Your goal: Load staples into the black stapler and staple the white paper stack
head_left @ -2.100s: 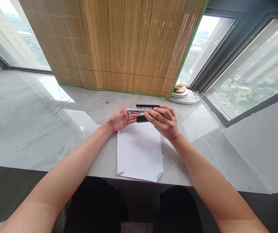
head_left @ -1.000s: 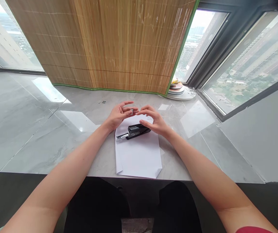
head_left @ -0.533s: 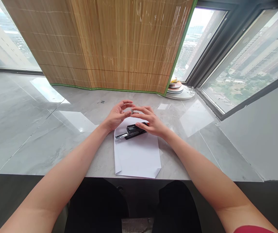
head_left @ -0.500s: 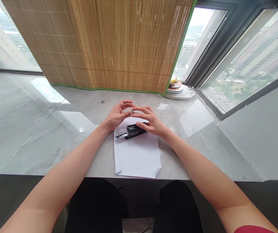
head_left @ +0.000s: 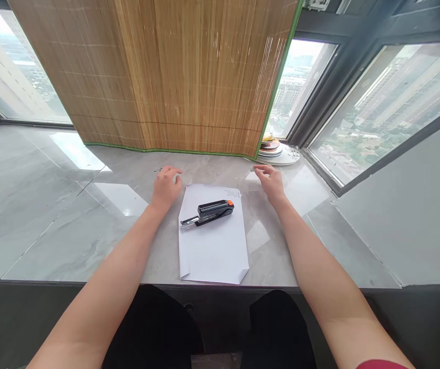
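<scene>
A black stapler (head_left: 215, 211) with an orange-red end lies across the stack of white paper (head_left: 214, 251), its silver staple tray sticking out to the left. My left hand (head_left: 167, 187) is over the counter left of the paper, fingers curved and thumb apart from them, close to small dark bits (head_left: 158, 169) that it partly covers. Beyond the paper's right side, my right hand (head_left: 270, 183) pinches a small grey piece (head_left: 252, 169) at its fingertips, low over the counter; its kind is too small to tell. Neither hand touches the stapler.
A grey marble-look counter (head_left: 69, 230) carries everything. Plates (head_left: 277, 155) are stacked in the back right corner by the window. A bamboo blind (head_left: 181, 82) hangs down to the counter's back. Faint marks (head_left: 233, 192) show at the paper's upper right.
My hands have parted from above the stapler, the left going left toward the dark bits, the right going right with the small grey piece. The stapler stays on the paper, now fully visible.
</scene>
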Tool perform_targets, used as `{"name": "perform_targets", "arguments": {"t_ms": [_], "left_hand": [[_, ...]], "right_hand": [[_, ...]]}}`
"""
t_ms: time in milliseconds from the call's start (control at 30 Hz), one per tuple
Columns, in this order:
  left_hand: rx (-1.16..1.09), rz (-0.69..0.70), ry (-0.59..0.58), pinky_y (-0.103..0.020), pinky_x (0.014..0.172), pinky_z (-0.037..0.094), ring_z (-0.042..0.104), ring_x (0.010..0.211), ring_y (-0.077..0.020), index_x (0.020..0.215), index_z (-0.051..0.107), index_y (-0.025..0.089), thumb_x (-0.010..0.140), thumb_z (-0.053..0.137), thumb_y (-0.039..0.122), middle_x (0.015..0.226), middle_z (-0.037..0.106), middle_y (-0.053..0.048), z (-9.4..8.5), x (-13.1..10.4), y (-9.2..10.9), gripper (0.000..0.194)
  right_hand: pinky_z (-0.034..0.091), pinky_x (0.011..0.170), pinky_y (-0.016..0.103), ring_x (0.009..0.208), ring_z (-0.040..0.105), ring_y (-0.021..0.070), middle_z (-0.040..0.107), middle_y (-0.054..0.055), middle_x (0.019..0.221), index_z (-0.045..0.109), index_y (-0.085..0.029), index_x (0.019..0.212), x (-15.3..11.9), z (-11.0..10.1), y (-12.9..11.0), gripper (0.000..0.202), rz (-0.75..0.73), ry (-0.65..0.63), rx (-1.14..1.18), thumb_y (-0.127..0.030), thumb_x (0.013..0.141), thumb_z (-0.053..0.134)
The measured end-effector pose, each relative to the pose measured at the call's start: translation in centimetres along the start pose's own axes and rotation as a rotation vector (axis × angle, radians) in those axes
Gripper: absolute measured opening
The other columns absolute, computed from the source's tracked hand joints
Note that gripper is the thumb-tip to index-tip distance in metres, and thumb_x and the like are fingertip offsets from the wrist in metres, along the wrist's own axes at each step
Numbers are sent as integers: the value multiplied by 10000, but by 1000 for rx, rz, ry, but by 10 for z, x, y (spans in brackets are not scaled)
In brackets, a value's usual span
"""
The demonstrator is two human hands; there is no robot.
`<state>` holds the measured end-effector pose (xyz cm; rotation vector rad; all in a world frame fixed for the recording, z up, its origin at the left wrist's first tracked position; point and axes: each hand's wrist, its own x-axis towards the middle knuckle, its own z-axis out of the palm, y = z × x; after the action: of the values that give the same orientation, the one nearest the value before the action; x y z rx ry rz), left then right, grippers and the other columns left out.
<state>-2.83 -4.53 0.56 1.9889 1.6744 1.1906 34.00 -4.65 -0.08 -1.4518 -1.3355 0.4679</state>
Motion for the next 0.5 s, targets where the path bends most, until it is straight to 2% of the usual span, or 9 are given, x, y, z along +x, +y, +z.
{"name": "perform_targets", "arguments": {"t_ms": [100, 167, 233, 367, 500], "left_hand": [[322, -147, -7, -566, 1277, 342, 447, 1534, -406, 1447, 666, 140, 953, 538, 246, 1653, 491, -219, -6, 6, -17, 521], [448, -226, -90, -618, 1304, 265, 333, 1607, -432, 1584, 546, 102, 980, 502, 300, 1743, 358, -234, -5, 7, -24, 637], [522, -251, -172, -649, 1314, 207, 270, 1635, -446, 1650, 465, 96, 1001, 459, 342, 1781, 286, -217, -1, 7, -28, 694], [581, -248, -244, -656, 1321, 167, 211, 1654, -448, 1699, 402, 127, 1026, 380, 370, 1803, 257, -154, 3, 7, -30, 716], [585, -236, -226, -650, 1317, 180, 242, 1640, -449, 1681, 432, 125, 1032, 353, 386, 1783, 320, -153, 2, 6, -30, 704]], "right_hand": [[537, 920, 347, 1019, 712, 244, 818, 79, 1089, 844, -200, 1038, 13, -11, 24, 357, 249, 49, -83, -420, 849, 637], [534, 933, 333, 1032, 725, 241, 832, 69, 1049, 852, -208, 1018, 13, -11, 30, 345, 279, 24, -112, -381, 818, 631], [538, 936, 329, 1025, 739, 237, 838, 59, 1033, 855, -220, 1005, 11, -9, 31, 338, 261, -3, -135, -352, 796, 625], [543, 962, 334, 1047, 747, 240, 840, 53, 1037, 862, -230, 1001, 10, -5, 30, 353, 226, -17, -198, -321, 799, 587], [553, 983, 349, 1037, 751, 251, 841, 72, 1049, 875, -212, 1037, 9, -4, 29, 386, 181, -16, -245, -279, 801, 576]]}}
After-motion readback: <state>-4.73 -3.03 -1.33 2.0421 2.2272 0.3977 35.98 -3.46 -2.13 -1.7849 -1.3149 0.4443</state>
